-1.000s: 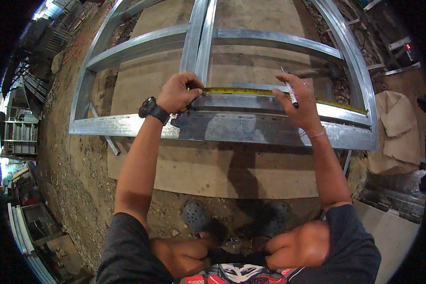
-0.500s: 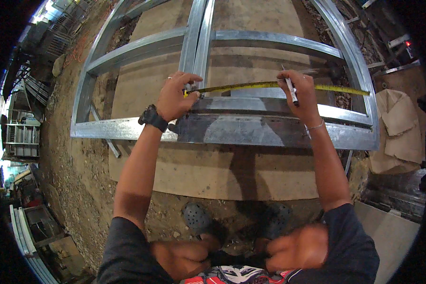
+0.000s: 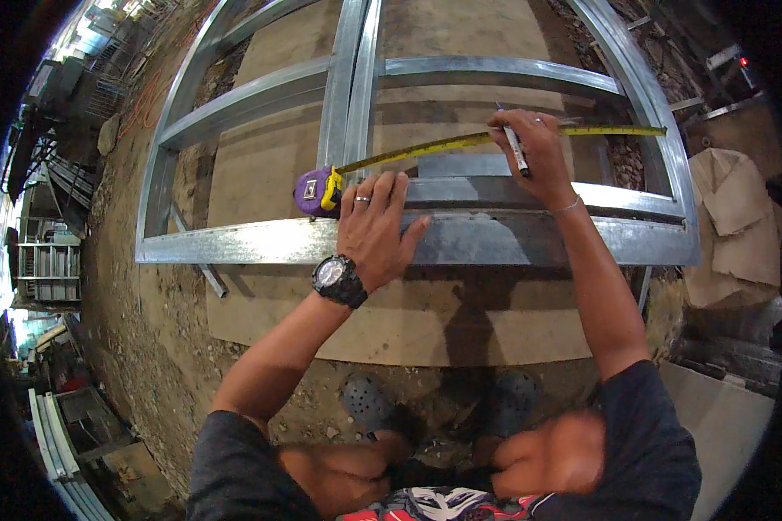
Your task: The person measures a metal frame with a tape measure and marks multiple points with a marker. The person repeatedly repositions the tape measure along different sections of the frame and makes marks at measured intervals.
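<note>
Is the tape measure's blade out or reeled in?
Out: its yellow blade stretches from the purple-and-yellow case to beyond the right hand.

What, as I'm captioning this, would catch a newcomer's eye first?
Probably the big silvery metal frame, filling the upper middle. Next, the yellow tape measure blade stretched over its near right part, its purple-and-yellow case at the left end. A white marker pen in the right grip stands out too.
</note>
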A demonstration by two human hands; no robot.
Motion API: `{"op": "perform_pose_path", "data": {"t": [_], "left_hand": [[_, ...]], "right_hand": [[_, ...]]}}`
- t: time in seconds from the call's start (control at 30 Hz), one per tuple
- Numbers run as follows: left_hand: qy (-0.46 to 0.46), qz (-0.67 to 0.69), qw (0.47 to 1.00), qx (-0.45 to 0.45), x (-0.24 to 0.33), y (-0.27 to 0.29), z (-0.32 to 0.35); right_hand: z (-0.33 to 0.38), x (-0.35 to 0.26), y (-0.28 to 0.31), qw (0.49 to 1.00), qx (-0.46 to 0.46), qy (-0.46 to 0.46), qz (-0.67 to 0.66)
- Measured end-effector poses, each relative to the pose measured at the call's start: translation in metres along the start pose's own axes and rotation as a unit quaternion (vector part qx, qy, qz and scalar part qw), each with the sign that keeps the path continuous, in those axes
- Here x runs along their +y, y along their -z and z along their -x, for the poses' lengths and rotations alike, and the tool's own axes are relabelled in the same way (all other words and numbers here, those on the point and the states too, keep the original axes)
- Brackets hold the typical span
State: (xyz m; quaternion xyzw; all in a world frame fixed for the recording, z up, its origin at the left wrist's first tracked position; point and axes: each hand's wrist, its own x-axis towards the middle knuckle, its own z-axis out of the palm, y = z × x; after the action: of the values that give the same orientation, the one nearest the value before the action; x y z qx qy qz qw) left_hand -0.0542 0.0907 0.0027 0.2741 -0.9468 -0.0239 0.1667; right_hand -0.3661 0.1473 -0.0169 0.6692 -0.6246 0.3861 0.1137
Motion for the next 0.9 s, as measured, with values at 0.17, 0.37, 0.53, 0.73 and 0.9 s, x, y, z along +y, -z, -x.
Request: {"op": "perform_pose_path", "data": {"t": [0.17,0.37,0.53,0.73,0.9], "left_hand": [[-0.004,0.017,1.0,-0.01,0.011,0.0,-0.011],[0.017,0.025,0.999,-0.045,0.005,-0.004,-0.009],[0.013,0.002,0.999,-0.052,-0.002,0.01,0.015],[-0.013,0.029,0.998,-0.053,0.004,0.012,-0.005],[0.022,0.057,0.99,-0.125,-0.009,0.013,-0.026]], "right_hand": [[0.001,0.0,0.003,1.0,-0.02,-0.013,0.001],[0.002,-0.001,0.0,0.999,-0.02,-0.01,-0.024],[0.004,0.003,0.0,1.0,0.007,0.007,-0.028],[0.005,0.0,0.0,1.0,-0.002,-0.005,-0.023],[0.003,0.002,0.002,1.0,0.004,-0.004,-0.013]]}}
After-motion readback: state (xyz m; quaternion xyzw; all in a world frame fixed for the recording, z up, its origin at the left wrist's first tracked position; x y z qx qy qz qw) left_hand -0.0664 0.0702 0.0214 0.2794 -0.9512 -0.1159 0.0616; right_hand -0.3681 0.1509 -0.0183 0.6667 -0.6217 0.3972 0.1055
